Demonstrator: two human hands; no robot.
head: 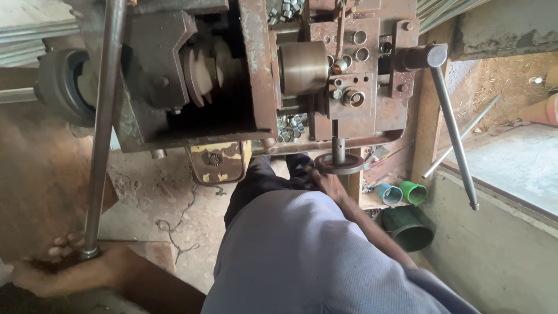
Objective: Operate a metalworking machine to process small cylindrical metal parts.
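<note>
Rusty iron press machine (256, 70), mid-cycle by my judgement: left hand (64, 256) fingers wrapped around long steel lever (104, 128), right hand (328, 183) gripping dark round handwheel (339, 164) beneath it, small metal sleeves (289, 128) heaped inside.

The person wears a pale lavender-grey shirt of fine woven cloth (308, 256), which fills the lower centre of the frame. It reaches into the bottom right corner as a sleeve, where a seam line crosses the fabric. Above it, toward the middle, dark navy or black trousers (258, 186) show in soft folds. Both forearms are bare. The left hand (61, 264) lies in the lower left corner and the right hand (325, 183) near the centre; neither shows a glove, ring or watch.
</note>
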